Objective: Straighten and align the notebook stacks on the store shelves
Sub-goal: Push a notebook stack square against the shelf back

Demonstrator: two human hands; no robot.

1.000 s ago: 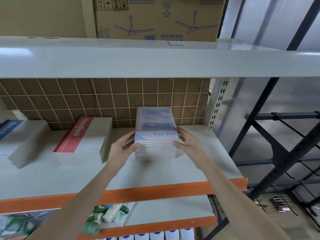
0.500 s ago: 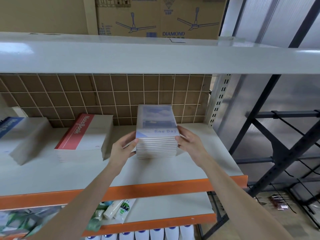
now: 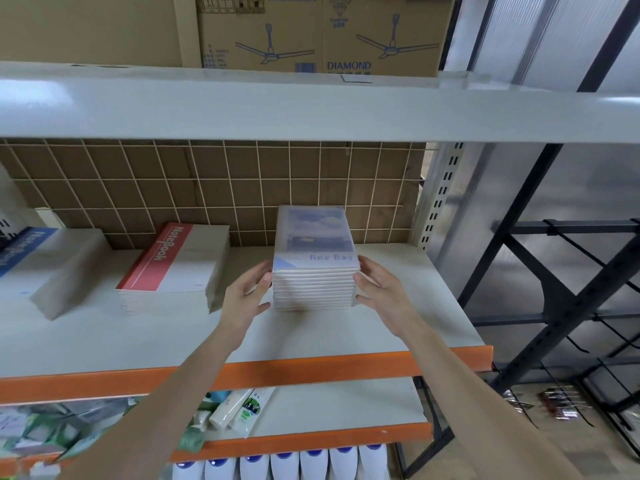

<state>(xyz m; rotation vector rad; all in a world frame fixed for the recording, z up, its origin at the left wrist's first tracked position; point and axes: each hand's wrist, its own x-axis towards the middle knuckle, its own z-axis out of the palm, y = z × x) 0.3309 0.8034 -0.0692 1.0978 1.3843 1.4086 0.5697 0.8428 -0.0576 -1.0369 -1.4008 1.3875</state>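
Observation:
A stack of white "fine Day" notebooks [image 3: 313, 258] stands on the grey shelf board [image 3: 408, 317], right of centre. My left hand [image 3: 246, 292] is at its left side, with straight fingertips touching the front left corner. On the other side, my right hand [image 3: 379, 289] has fingers and thumb against the front right corner. Neither hand curls round the stack. Left of it lies a red "NoteBook" stack [image 3: 176, 261], turned at a slight angle. Farther left is a blue "NoteBook" stack [image 3: 20, 254], cut off by the frame edge.
A wire grid [image 3: 214, 188] backs the shelf, and an orange beam [image 3: 311, 370] edges its front. Cardboard fan boxes [image 3: 318, 32] sit on the shelf above. Tubes [image 3: 239, 410] and white bottles [image 3: 284, 465] fill the lower levels. A black metal rack [image 3: 561, 306] stands at the right.
Both hands have stayed at the sides of the fine Day stack, shifting only slightly. The stack's edges look a little more even than a second ago.

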